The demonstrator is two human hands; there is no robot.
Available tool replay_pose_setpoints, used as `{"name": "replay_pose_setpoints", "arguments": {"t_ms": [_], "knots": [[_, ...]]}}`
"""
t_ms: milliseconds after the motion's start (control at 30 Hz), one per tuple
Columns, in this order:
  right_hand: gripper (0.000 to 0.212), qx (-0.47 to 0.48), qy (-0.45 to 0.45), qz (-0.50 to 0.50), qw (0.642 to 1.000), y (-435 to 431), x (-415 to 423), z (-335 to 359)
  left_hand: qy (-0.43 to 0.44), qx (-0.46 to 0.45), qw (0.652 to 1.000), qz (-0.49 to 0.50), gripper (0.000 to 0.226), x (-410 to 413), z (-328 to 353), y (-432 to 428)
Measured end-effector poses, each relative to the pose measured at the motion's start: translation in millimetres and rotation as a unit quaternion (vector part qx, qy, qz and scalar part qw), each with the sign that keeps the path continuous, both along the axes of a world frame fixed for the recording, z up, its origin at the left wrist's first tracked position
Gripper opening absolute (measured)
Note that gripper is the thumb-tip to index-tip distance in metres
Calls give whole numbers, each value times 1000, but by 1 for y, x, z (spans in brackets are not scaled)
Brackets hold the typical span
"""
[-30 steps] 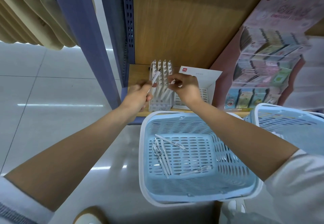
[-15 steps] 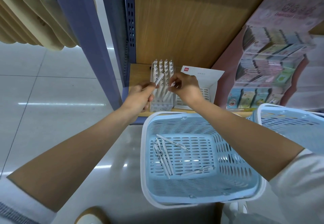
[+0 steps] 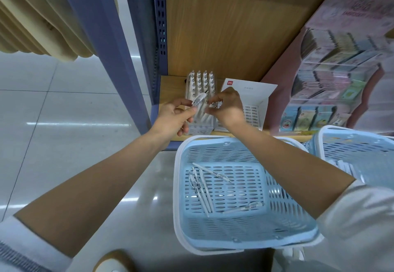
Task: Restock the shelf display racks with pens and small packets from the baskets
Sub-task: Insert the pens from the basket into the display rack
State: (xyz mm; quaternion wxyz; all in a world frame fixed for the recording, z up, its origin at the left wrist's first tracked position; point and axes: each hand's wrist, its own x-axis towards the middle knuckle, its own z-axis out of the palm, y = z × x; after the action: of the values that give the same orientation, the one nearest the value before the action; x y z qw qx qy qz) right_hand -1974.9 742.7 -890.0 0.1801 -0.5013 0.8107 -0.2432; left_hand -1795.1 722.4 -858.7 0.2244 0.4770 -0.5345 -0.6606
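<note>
Left hand (image 3: 172, 120) pinches a pen (image 3: 197, 102) before the pen rack (image 3: 200, 80) on the shelf (image 3: 170, 84). Right hand (image 3: 229, 109) curls at the rack, grip hidden: cannot tell. From the rack, basket (image 3: 213, 141) at 6 o'clock holds loose pens (image 3: 202, 190); second basket (image 3: 351, 146) at 4 o'clock.

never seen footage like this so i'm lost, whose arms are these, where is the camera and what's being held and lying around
There is no machine: these are a person's two bare arms, filmed by one wide-angle camera worn on the head, looking forward and down. The left hand pinches a clear pen in front of the pen rack on the wooden shelf. The right hand curls its fingers at the same rack; whether they hold anything is unclear. Below sits a blue basket with several loose pens, and a second basket to its right.
</note>
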Motion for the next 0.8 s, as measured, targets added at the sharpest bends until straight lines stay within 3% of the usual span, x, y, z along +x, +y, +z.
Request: {"name": "replay_pose_setpoints", "arguments": {"t_ms": [133,233,333,400,567,633,733,800], "knots": [[17,18,2,-2,1000,0,5,-7,0,0,1000,-5,20,-1,1,0],[22,15,-53,37,998,2,-3,5,-5,-18,1000,-9,15,-1,2,-2],[5,-44,-208,0,977,9,-8,35,-19,-61,998,-3,13,-3,-1,-6],[14,-35,-339,-9,940,12,-4,47,-38,-116,992,-17,13,-8,-1,-7],[20,-82,-434,-28,897,9,-3,52,-75,-222,972,-24,21,-23,7,-9],[16,-101,-411,-40,905,7,-15,56,-153,-296,942,-47,32,-23,4,-15],[13,-111,-293,-25,949,9,-27,58,-280,-413,849,-172,49,-14,-8,-27],[8,-91,-215,14,972,14,-20,55,-323,-430,802,-262,55,-8,-18,-31]]}}
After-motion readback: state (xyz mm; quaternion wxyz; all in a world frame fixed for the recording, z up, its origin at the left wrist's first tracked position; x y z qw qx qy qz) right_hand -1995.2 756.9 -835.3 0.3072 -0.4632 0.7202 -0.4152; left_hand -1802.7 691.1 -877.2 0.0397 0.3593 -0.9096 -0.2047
